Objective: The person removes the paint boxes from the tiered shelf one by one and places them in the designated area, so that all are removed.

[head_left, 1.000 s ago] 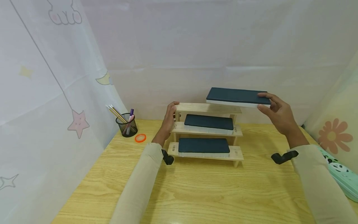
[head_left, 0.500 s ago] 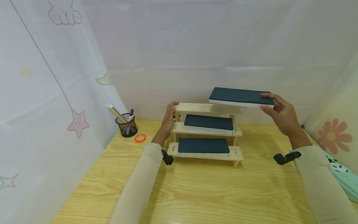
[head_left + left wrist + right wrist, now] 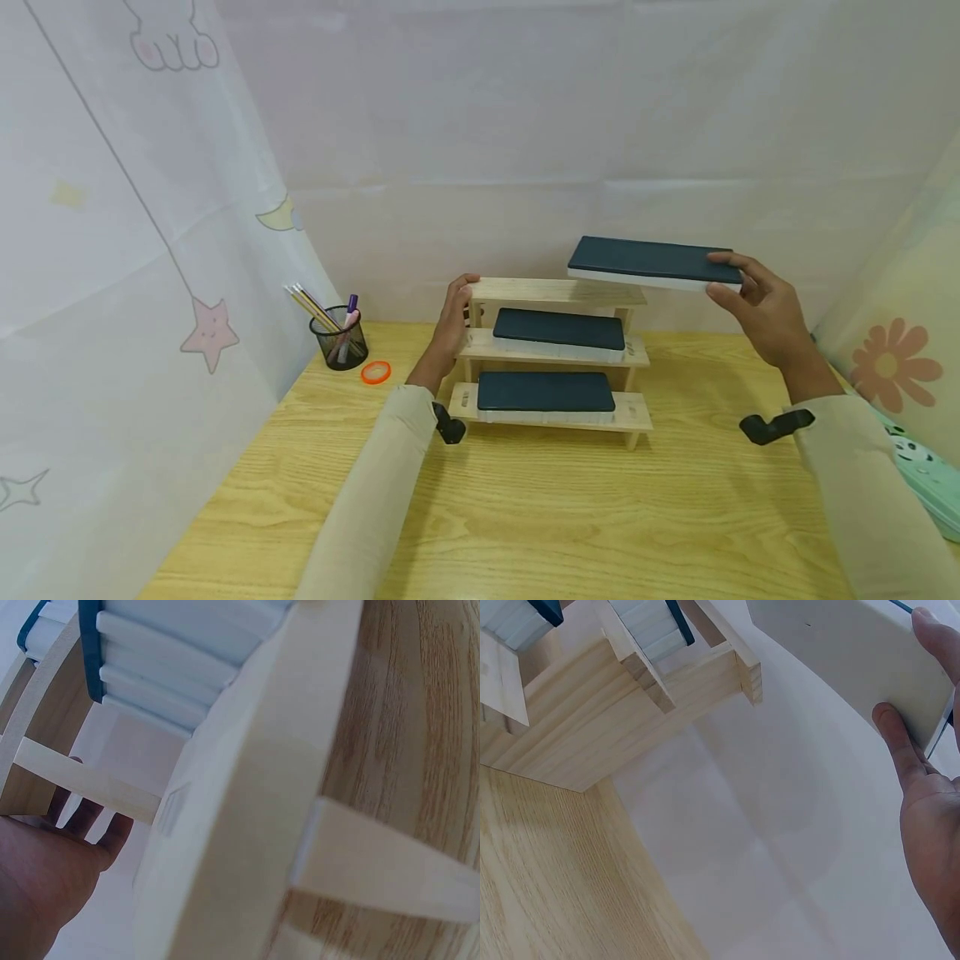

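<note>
A long flat box (image 3: 651, 260) with a dark blue lid and white body is in my right hand (image 3: 768, 312). The thumb and fingers pinch its right end, holding it above the right part of the top tier. In the right wrist view the box's white underside (image 3: 847, 660) shows, off the wood. My left hand (image 3: 450, 321) grips the left end of the top tier of a three-tier wooden shelf (image 3: 551, 290); its fingers reach behind the wood in the left wrist view. One similar box (image 3: 558, 327) lies on the middle tier, another (image 3: 546, 392) on the bottom tier.
Left of the shelf stands a black mesh cup (image 3: 341, 343) with pencils and pens, near an orange ring (image 3: 376, 372). A mint-green case with a panda print (image 3: 926, 471) lies at the right edge. Pale printed cloth hangs behind the wooden table (image 3: 525, 508).
My right hand has carried the box a short way to the right, so less of it overlaps the top tier. The left hand and shelf have stayed in place.
</note>
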`<state>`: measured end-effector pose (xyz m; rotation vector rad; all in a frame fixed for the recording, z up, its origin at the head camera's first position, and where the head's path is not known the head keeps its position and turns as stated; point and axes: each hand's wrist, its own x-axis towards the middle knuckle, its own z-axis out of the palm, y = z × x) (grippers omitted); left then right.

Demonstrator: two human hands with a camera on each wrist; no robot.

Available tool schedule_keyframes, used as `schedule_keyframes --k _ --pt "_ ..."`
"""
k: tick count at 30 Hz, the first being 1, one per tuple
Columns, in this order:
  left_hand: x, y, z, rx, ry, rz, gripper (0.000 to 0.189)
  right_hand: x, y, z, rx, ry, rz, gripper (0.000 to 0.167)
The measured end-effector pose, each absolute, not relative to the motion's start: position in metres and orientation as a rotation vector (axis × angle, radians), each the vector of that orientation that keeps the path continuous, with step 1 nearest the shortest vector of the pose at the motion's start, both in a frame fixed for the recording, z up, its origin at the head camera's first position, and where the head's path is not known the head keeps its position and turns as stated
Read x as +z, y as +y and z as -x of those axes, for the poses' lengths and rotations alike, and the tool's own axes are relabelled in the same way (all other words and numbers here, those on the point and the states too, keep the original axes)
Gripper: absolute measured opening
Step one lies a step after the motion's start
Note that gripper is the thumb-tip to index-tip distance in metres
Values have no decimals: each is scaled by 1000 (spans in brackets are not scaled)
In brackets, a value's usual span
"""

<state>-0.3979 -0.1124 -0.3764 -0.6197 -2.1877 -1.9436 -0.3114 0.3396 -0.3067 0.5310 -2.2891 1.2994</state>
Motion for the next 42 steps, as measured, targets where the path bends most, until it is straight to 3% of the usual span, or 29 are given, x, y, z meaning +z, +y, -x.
schedule_keyframes --k 33,42 --pt "-378 -114 398 -1942 -2216 629 47 -315 366 301 1229 -2293 -433 49" --pt "-378 -114 400 -1951 -2190 643 46 -325 384 311 1263 -2278 -408 50"
